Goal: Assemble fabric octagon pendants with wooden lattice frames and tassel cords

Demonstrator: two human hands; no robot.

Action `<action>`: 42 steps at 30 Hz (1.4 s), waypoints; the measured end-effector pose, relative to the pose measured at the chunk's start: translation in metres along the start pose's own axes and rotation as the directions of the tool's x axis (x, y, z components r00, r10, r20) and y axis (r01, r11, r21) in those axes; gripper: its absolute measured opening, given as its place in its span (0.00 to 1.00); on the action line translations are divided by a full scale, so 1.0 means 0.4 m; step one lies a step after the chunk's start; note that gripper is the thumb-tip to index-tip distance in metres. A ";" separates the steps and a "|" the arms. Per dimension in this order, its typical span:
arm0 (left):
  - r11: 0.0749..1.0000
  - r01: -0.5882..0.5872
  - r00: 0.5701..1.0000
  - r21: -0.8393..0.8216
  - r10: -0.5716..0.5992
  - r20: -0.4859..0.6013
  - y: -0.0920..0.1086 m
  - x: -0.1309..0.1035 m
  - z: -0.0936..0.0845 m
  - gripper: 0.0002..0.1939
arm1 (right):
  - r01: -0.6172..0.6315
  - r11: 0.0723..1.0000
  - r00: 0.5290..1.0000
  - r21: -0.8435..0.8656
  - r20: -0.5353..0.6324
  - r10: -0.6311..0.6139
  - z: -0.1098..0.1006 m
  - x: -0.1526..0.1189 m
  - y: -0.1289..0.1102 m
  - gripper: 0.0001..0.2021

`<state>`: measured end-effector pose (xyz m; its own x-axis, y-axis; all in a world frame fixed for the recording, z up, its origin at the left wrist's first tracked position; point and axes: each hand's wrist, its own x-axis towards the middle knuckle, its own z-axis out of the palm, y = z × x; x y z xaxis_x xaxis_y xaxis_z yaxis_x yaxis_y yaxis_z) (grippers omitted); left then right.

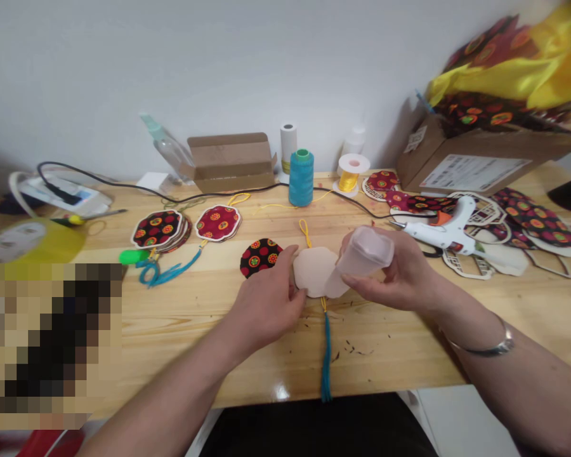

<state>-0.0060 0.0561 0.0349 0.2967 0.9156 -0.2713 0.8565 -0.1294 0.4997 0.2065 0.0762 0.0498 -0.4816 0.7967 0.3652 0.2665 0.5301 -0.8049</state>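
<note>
A pale scalloped disc (311,270) lies on the table, with a yellow loop (305,231) above it and a blue tassel (327,355) hanging from its lower edge. My left hand (271,301) grips the disc's left edge between thumb and fingers. Its fingertips are beside a black patterned fabric piece (258,257), which the hand partly covers. My right hand (394,273) holds a translucent whitish bottle (367,251), tilted with its lower left end over the disc's right side. The bottle's tip is blurred.
Behind stand a teal thread cone (301,181), a yellow thread spool (353,174) and an open cardboard box (231,162). Finished patterned pieces (157,230) lie left. A white glue gun (438,231), wooden frames and a fabric-filled carton (476,158) are right. A black cord (209,194) crosses behind.
</note>
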 end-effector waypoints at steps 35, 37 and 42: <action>1.000 0.023 1.000 0.002 -0.023 0.013 0.003 -0.003 -0.005 0.33 | 0.042 0.969 0.986 -0.243 -0.148 -0.080 -0.004 0.010 0.011 0.05; 1.000 0.021 1.000 0.001 -0.021 0.012 0.005 -0.005 -0.006 0.33 | 0.054 0.979 0.989 -0.196 -0.127 -0.080 0.000 0.009 0.008 0.05; 1.000 0.012 1.000 0.003 -0.012 -0.002 0.004 -0.007 -0.007 0.33 | 0.053 0.985 0.986 -0.163 -0.147 -0.078 0.011 0.008 0.015 0.08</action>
<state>-0.0067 0.0545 0.0386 0.2858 0.9179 -0.2753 0.8612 -0.1200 0.4939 0.2026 0.0806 0.0441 -0.3730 0.7870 0.4914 0.3729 0.6121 -0.6973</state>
